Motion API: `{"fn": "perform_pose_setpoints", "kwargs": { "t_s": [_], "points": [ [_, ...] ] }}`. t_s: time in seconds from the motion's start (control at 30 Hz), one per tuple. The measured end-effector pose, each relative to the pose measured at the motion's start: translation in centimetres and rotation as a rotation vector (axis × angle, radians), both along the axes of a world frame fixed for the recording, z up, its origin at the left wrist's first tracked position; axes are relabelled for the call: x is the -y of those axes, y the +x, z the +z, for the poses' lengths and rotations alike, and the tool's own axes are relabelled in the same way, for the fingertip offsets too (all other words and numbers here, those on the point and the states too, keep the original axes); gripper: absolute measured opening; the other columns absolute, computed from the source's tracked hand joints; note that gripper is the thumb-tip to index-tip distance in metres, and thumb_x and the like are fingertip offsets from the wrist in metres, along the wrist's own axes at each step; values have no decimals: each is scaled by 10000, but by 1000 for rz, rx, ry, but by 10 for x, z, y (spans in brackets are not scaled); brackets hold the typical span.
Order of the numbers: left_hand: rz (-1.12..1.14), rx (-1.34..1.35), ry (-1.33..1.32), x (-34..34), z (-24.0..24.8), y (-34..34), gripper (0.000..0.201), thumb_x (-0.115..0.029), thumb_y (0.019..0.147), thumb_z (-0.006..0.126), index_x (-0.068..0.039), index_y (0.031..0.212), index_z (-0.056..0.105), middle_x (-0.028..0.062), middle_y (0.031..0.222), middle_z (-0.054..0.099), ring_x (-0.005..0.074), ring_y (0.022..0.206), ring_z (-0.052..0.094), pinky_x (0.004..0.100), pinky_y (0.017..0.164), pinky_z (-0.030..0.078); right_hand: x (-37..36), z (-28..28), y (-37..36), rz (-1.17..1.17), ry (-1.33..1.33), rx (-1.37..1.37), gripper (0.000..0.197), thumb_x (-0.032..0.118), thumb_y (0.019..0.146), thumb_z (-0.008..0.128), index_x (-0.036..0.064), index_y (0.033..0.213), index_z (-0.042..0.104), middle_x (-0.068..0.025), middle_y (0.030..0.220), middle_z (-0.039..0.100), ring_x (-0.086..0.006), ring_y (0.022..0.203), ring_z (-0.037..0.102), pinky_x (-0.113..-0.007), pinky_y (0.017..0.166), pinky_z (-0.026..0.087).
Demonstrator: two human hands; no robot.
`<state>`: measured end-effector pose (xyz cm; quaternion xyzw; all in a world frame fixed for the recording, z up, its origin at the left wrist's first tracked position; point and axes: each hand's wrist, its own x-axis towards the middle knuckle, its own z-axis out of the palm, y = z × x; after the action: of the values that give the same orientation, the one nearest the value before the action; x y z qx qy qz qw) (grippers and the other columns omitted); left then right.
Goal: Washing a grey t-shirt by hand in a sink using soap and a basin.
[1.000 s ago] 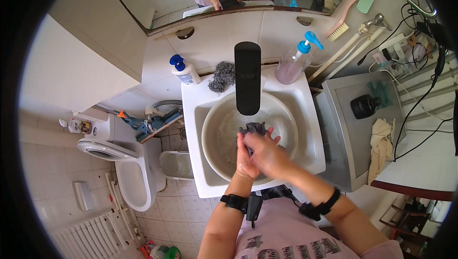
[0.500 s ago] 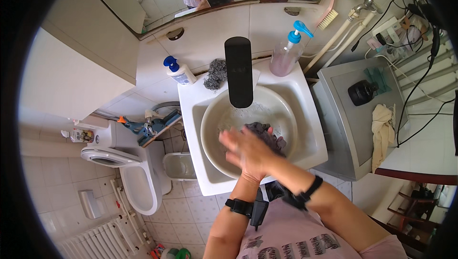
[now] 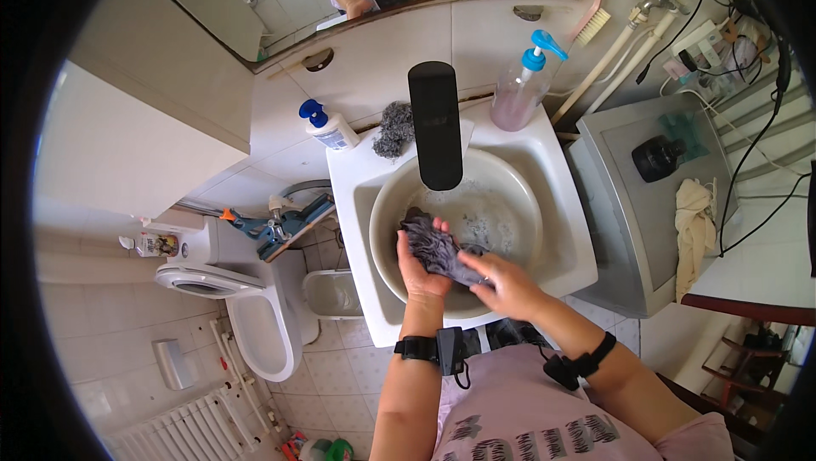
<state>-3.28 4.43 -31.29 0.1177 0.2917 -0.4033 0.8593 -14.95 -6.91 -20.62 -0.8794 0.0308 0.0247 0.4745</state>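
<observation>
A wet, dark grey cloth (image 3: 433,247) is bunched over the left part of a round off-white basin (image 3: 537,227). My left hand (image 3: 422,276) cups it from below, palm up, with the fingertips showing at its far side. At the cloth's right end, my right hand (image 3: 510,285) holds it with bent fingers. Water with some suds lies in the basin, which stands inside a white sink (image 3: 571,261). Over the basin's far side reaches a broad black tap (image 3: 435,125). The underside of the cloth is hidden by my hands.
Behind the basin stand a white bottle (image 3: 334,131), a grey scrubber (image 3: 394,128) and a clear pump bottle (image 3: 517,94). To the right, a grey appliance (image 3: 629,223) carries a black bottle (image 3: 654,159) and a beige cloth (image 3: 693,227). A toilet (image 3: 262,338) and a bin (image 3: 333,294) are left.
My hands were crossed and blurred over the basin, with the cloth right of them. They are now side by side, the cloth between them and further left. The view has shifted slightly.
</observation>
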Motion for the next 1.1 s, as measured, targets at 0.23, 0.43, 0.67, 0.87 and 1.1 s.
{"fn": "perform_pose_setpoints", "kwargs": {
  "t_s": [0.23, 0.43, 0.67, 0.87, 1.1],
  "points": [
    [-106, 76, 344, 51, 42, -44, 337, -395, 910, 413, -113, 1052, 531, 59, 1005, 595, 223, 935, 575, 369, 833, 462, 38, -44, 65, -324, -216, -186, 248, 316, 785, 568, 77, 847, 594, -159, 831, 614, -363, 732, 602, -472, 606, 473],
    [-122, 135, 255, 12, 7, -32, 356, -412, 893, 438, -91, 985, 563, 80, 912, 596, 231, 808, 569, 351, 759, 451, -25, -23, 24, -199, -209, 132, 202, 264, 800, 555, 90, 879, 621, -167, 842, 560, -334, 754, 597, -451, 566, 479],
    [-163, 244, 225, 23, 37, -28, 334, -372, 891, 443, -69, 973, 556, 71, 966, 600, 218, 908, 574, 354, 799, 467, -8, -22, 35, -379, -177, 91, 165, 198, 740, 594, 38, 765, 623, -138, 745, 532, -339, 699, 555, -433, 637, 463],
    [-200, 196, 465, 60, 76, -49, 445, -415, 875, 474, -49, 1127, 509, 114, 1072, 576, 264, 957, 550, 394, 862, 434, 36, -49, 60, -523, -121, -317, 389, 306, 855, 482, 28, 615, 611, -196, 668, 595, -387, 609, 595, -456, 616, 484],
    [-338, 268, -70, -7, 9, -16, 433, -483, 880, 408, -82, 868, 573, 85, 867, 600, 232, 845, 558, 338, 783, 440, -32, -22, 41, -502, -110, 84, 327, 320, 837, 524, 38, 681, 583, -198, 746, 595, -395, 644, 587, -459, 641, 474]
  ]
}}
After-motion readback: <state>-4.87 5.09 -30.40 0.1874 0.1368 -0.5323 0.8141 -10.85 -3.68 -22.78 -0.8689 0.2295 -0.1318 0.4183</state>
